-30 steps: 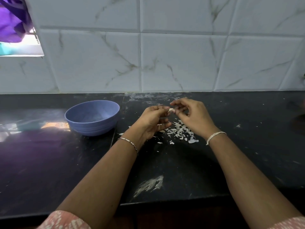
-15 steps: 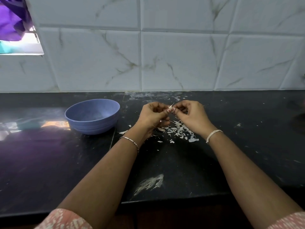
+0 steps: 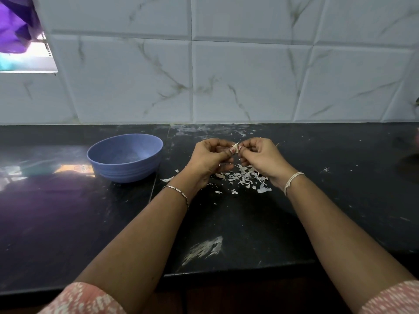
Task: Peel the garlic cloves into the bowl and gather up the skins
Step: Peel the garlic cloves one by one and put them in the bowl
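Both hands meet above the black counter [image 3: 249, 223], and between their fingertips is a small garlic clove [image 3: 236, 147] with a flap of white skin sticking up. My left hand [image 3: 209, 158] pinches the clove from the left. From the right, my right hand [image 3: 260, 156] pinches the same clove and its skin. Under and in front of the hands lies a scatter of white garlic skins [image 3: 246, 180]. A blue bowl [image 3: 106, 159] stands to the left of my left hand; I cannot make out what is inside it.
A white marbled tile wall [image 3: 226, 75] closes off the back of the counter. A window corner with purple cloth [image 3: 15, 26] is at the top left. The counter's front edge [image 3: 226, 271] runs below my forearms. A white smear [image 3: 204, 248] marks the near counter.
Both hands have drawn a little away from me and closer together. The strip of skin on the clove now stands up between the fingertips.
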